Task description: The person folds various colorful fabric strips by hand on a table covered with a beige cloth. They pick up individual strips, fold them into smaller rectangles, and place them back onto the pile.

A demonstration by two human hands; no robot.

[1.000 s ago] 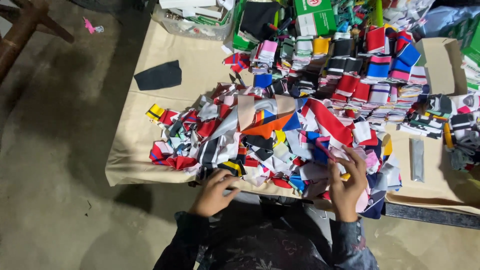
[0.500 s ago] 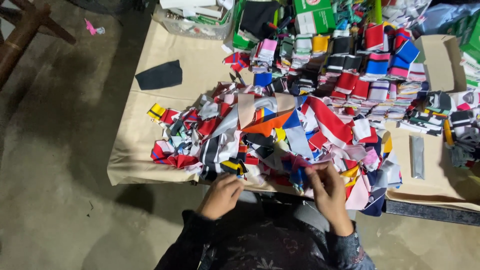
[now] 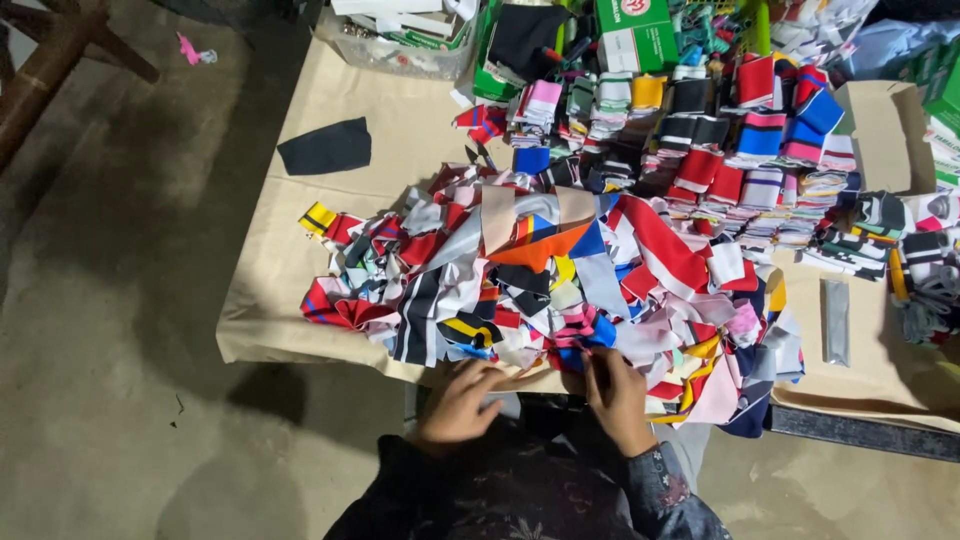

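head view, looking down on a tan-covered table (image 3: 300,250) heaped with a pile of loose fabric scraps (image 3: 560,280), striped and plain, red, blue, white, black, orange, yellow. left hand (image 3: 458,402) at the near table edge, palm down, fingers spread a little apart, tips just touching the scraps at the heap's near rim; nothing seen gripped. right hand (image 3: 618,395) just beside it, fingers drawn together and pinched on a small blue and red scrap (image 3: 578,357) at the heap's near edge, scrap touching the pile. dark patterned sleeves below both wrists.

behind the heap, folded fabric pieces in neat stacks (image 3: 740,150), rows of red, blue, black, pink, green and striped, reaching to the right edge. at far left of the table top, a clear plastic tub (image 3: 390,55) holding flat white and green packets, packed to its rim. next to it a green box (image 3: 490,75) with a black cloth stuffed in and spilling over the top. further right an upright green and white carton (image 3: 638,35), closed, contents hidden. at far right an open brown cardboard box (image 3: 880,135), tilted, inside too dim to tell. a single black cloth piece (image 3: 325,147) lying flat, well apart from the heap. a slim grey packet (image 3: 836,322) flat on the cover, right of the heap. concrete floor (image 3: 110,380) at left.
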